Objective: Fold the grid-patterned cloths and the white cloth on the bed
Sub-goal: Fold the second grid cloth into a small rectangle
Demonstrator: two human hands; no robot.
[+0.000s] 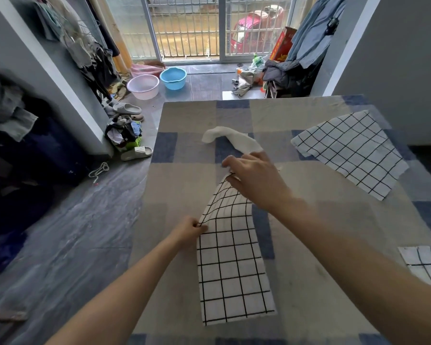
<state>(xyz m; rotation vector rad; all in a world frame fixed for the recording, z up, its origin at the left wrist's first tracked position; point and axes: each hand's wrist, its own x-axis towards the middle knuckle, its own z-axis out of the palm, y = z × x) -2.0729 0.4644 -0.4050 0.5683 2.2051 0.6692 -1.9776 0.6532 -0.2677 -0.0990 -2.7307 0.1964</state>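
Both hands' fingers [201, 226] pinch the grid cloth's [232, 270] lifted far edge.

Centre cotton cloth [232, 265]: white, black grid lines. Far-right flat cloth [351, 153]: same white with black grid. Cloth at right edge [426, 265]: white, black grid. Crumpled plain cloth [232, 138]: plain white, no pattern. Bed cover [309, 220]: beige-grey and blue large checks. Round plastic basin [173, 77]: light blue. Neighbouring translucent basin [143, 87]: pale pink. Floor [85, 232]: grey, marbled streaks. Slipper by bed [137, 153]: off-white. Vehicle outside bars [256, 28]: red. Hanging shirt [314, 33]: faded blue.
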